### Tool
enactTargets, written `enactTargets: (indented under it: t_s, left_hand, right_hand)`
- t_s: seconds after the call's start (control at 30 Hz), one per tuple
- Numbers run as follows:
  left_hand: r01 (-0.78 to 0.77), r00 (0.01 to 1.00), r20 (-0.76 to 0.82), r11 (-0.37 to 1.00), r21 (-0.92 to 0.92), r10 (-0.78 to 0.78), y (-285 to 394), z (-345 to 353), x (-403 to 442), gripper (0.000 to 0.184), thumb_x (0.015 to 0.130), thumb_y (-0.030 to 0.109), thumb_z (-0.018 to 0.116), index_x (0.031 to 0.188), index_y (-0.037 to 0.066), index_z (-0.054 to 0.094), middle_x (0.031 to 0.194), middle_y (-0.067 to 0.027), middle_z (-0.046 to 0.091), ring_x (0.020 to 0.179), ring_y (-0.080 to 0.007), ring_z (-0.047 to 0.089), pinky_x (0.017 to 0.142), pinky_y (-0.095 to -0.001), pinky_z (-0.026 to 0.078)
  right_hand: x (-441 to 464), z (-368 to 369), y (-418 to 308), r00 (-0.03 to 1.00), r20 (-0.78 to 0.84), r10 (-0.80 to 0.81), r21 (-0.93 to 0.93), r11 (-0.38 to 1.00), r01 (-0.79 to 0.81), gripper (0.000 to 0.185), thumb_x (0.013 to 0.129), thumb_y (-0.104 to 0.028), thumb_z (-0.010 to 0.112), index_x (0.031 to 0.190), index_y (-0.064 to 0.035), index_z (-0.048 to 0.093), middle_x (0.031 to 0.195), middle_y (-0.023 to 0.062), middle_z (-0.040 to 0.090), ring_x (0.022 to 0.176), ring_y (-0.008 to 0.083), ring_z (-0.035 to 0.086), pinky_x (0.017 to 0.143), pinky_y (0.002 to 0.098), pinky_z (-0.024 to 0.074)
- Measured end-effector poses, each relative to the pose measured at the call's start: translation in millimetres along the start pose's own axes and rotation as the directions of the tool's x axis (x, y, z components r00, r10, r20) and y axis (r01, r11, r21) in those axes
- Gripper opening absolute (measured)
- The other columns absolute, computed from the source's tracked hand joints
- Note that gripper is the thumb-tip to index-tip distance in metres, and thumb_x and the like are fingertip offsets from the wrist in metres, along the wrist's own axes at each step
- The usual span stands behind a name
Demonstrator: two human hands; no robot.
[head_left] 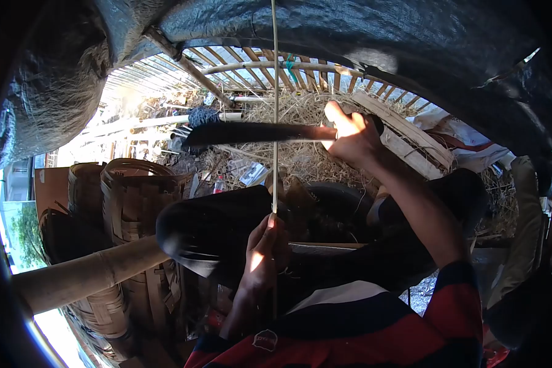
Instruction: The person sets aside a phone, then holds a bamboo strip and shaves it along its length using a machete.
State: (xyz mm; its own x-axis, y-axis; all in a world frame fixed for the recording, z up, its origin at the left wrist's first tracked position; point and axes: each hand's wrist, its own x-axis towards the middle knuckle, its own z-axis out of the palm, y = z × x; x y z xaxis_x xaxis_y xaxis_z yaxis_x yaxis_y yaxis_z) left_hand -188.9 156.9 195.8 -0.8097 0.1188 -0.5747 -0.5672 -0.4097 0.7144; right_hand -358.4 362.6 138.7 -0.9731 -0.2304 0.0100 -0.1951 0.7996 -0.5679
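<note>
Dark plastic sheeting [374,37] is hanging over us at twelve o'clock and drooping down towards ten and two. Beneath it, a fence of bamboo slats [251,75] is curving across twelve o'clock, and bright sunlight is falling on the ground towards ten. Loose straw [306,110] is covering the ground between twelve and one.

We are sitting with our dark-trousered knees apart, one knee [208,230] showing at eight o'clock, and we are wearing a red and navy shirt [356,343] at five.

At six o'clock, just below the middle, our left grip [262,254] is pinching a thin, pale strip [275,73], fingers closed on it. The strip is standing almost straight, running from the hand up past the edge of view at twelve.

At two o'clock our right grip [354,140] is clenching the handle end of a long knife [245,133], its dark blade pointing towards ten. The blade is crossing the strip's line above the left hand; we are not managing to tell whether the two are touching.

Pale planks [411,138] are lying just beyond the right hand, woven baskets [135,196] are standing at nine o'clock, and a thick bamboo pole [98,267] is reaching in from eight.
</note>
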Motion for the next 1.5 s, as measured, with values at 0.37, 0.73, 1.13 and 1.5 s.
enactTargets:
  t_s: [0.37,0.73,1.13,1.5]
  left_hand:
    - [0.008,0.999,0.034,1.000,-0.019,-0.008,-1,-1,-2,0.024,0.099,0.033,0.045,0.087,0.012,0.045,0.059,0.0083,0.031,0.043,-0.0006,0.023,0.038,-0.0195,0.018]
    - [-0.093,0.993,-0.053,0.983,0.156,0.103,-1,2,7,0.022,0.100,0.030,0.044,0.084,0.014,0.045,0.059,0.0083,0.030,0.043,-0.0001,0.024,0.037,-0.0179,0.018]
    - [-0.109,0.967,-0.198,0.965,0.240,0.159,-20,-7,-10,0.024,0.099,0.027,0.046,0.080,0.013,0.045,0.062,0.0095,0.034,0.050,0.0016,0.028,0.042,-0.0161,0.021]
    - [-0.056,0.984,-0.152,0.969,0.241,0.095,-18,-13,-20,0.020,0.100,0.020,0.045,0.082,0.011,0.043,0.069,0.0082,0.037,0.058,0.0015,0.031,0.048,-0.0175,0.025]
  right_hand:
    - [4,-19,-22,0.964,0.135,0.231,-0.024,0.973,-0.230,0.044,0.076,-0.031,0.069,0.108,-0.0136,0.046,0.081,0.0170,0.063,0.081,0.0392,0.063,0.074,0.0468,0.0487]
    - [-5,-7,-16,0.995,-0.084,-0.057,0.135,0.989,0.068,0.036,0.073,-0.024,0.070,0.098,-0.0123,0.047,0.058,0.0115,0.056,0.055,0.0311,0.060,0.055,0.0410,0.0472]
    - [0,-9,-7,0.990,-0.063,-0.128,-0.130,0.984,0.119,0.039,0.075,-0.030,0.068,0.104,-0.0131,0.049,0.057,0.0145,0.058,0.061,0.0366,0.063,0.058,0.0490,0.0479]
    - [-4,-3,-3,0.997,-0.044,-0.066,-0.117,0.991,0.060,0.046,0.077,-0.034,0.065,0.112,-0.0122,0.045,0.072,0.0201,0.062,0.069,0.0381,0.064,0.060,0.0487,0.0492]
